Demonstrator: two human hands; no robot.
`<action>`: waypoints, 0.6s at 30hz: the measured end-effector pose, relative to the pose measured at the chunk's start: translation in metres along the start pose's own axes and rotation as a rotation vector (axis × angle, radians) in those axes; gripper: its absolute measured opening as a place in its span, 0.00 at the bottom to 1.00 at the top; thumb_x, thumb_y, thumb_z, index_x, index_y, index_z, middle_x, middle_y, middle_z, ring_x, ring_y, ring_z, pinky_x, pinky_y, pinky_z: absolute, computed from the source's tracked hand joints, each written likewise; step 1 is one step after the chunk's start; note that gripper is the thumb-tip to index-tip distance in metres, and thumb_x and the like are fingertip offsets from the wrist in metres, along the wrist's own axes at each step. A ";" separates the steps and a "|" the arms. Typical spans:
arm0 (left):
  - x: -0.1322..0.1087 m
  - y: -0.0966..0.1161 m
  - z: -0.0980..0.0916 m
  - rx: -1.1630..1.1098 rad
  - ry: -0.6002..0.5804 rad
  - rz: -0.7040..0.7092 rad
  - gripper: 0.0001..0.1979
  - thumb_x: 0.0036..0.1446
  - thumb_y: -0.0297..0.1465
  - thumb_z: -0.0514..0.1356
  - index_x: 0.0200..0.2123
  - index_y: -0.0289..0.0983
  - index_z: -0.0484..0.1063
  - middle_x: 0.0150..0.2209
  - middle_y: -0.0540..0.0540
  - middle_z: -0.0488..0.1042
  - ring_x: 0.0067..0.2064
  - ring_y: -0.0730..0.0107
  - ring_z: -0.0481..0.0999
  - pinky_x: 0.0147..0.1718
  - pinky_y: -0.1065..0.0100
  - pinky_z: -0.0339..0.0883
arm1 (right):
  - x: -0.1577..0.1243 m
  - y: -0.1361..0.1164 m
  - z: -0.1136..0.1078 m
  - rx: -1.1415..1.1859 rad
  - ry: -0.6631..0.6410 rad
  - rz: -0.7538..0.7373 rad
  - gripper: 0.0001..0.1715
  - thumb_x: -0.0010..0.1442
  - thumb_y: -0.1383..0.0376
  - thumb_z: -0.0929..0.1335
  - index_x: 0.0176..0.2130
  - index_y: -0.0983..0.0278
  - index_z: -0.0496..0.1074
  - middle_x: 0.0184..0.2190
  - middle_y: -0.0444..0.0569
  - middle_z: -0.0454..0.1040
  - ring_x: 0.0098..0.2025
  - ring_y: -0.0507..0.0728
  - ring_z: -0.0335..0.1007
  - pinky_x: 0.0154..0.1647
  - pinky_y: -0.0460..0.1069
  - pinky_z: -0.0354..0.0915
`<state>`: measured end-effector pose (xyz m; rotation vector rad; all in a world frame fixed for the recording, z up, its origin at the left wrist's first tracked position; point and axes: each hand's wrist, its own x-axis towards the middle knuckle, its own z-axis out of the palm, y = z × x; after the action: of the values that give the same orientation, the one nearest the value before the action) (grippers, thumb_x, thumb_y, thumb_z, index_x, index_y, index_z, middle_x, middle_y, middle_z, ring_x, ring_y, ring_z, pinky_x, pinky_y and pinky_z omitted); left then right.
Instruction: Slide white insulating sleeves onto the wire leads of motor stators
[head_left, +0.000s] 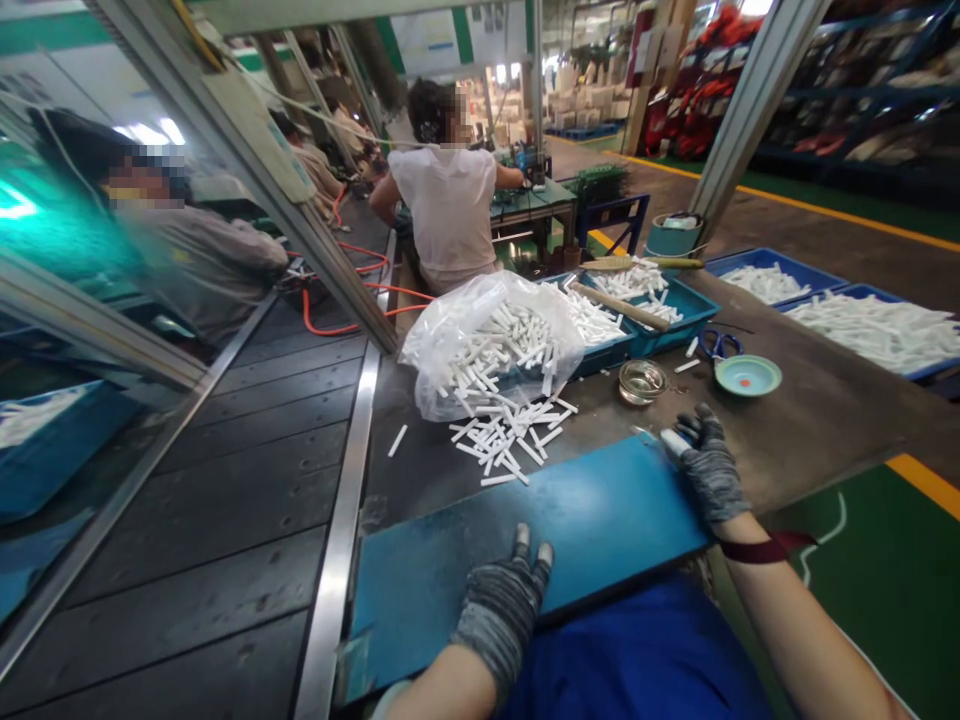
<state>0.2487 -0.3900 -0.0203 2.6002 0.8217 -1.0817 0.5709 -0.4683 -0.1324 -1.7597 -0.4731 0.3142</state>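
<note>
My left hand point(504, 602), in a grey knit glove, rests on the near edge of a blue mat point(577, 500) with its fingers stretched forward and nothing in it. My right hand point(709, 462), also gloved, sits at the mat's far right corner, its fingers curled round a small white tube point(673, 441). Beyond the mat lies a loose pile of white tubes point(506, 438) spilling from a clear plastic bag point(487, 340) full of them.
A small glass dish point(642, 380), a teal bowl point(748, 375) and blue-handled scissors point(718, 343) lie on the brown table. Blue trays point(679, 305) of white tubes stand behind. A dark slatted conveyor point(255, 480) runs left. A person in white point(448, 200) works ahead, another at left.
</note>
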 end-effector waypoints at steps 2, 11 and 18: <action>0.001 0.000 0.001 0.005 0.006 -0.003 0.35 0.64 0.23 0.54 0.72 0.47 0.52 0.73 0.31 0.46 0.54 0.44 0.79 0.45 0.50 0.77 | 0.008 -0.005 0.002 -0.010 0.014 -0.005 0.64 0.44 0.45 0.76 0.69 0.62 0.51 0.59 0.61 0.69 0.59 0.66 0.70 0.60 0.63 0.69; 0.003 -0.003 0.006 0.014 0.017 0.017 0.38 0.62 0.29 0.59 0.72 0.48 0.51 0.73 0.32 0.46 0.55 0.43 0.78 0.46 0.49 0.76 | 0.063 -0.025 0.042 -0.135 0.043 0.001 0.80 0.28 0.50 0.81 0.68 0.73 0.48 0.58 0.70 0.69 0.61 0.73 0.67 0.63 0.67 0.63; 0.010 -0.009 0.017 -0.017 0.066 0.019 0.46 0.53 0.34 0.68 0.72 0.51 0.52 0.73 0.33 0.47 0.54 0.40 0.78 0.47 0.47 0.75 | 0.070 -0.032 0.054 -0.213 0.047 -0.071 0.73 0.32 0.52 0.80 0.67 0.74 0.50 0.59 0.68 0.69 0.59 0.70 0.69 0.61 0.61 0.65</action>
<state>0.2392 -0.3848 -0.0394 2.6371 0.8156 -0.9838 0.6033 -0.3824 -0.1115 -1.9473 -0.5495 0.1766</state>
